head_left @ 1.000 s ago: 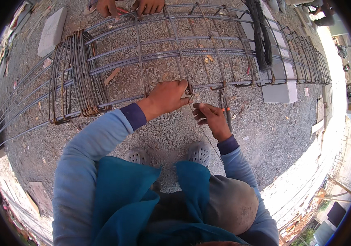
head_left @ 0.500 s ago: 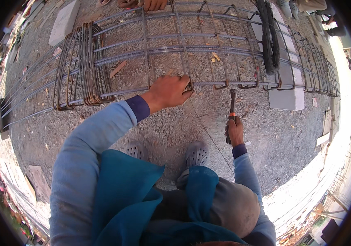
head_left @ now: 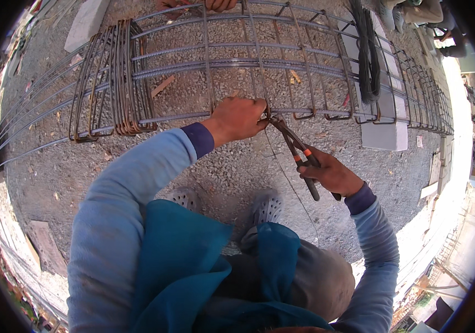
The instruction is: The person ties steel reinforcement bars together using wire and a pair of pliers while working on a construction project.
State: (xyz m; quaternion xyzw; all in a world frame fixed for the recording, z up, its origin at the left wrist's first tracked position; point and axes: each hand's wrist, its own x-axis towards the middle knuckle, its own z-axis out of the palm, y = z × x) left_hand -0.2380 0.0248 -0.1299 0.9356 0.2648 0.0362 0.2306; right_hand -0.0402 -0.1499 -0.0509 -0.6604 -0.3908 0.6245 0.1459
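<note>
My left hand (head_left: pixel 237 117) is closed at the near lower bar of a rebar cage (head_left: pixel 223 65), beside a stirrup. It pinches a thin tie wire (head_left: pixel 290 188), whose long tail hangs down toward my knee. Just right of those fingertips, the jaws of end-cutting pincers (head_left: pixel 292 141) meet the bar and wire. My right hand (head_left: pixel 329 172) grips the pincers by their dark handles with orange bands, which are spread apart. Exactly how the jaws sit on the wire is too small to tell.
Stirrups are bunched (head_left: pixel 123 77) on the cage's left. A black wire bundle (head_left: pixel 366 61) hangs over the bars near a pale block (head_left: pixel 385 133); another block (head_left: pixel 87 25) lies far left. A co-worker's hands (head_left: pixel 221 4) are at the cage's far side. My clogs rest on gravel.
My right hand has lifted the pincers up and left, spread their handles, and brought the jaws to the wire by my left hand. The left hand still holds at the bar.
</note>
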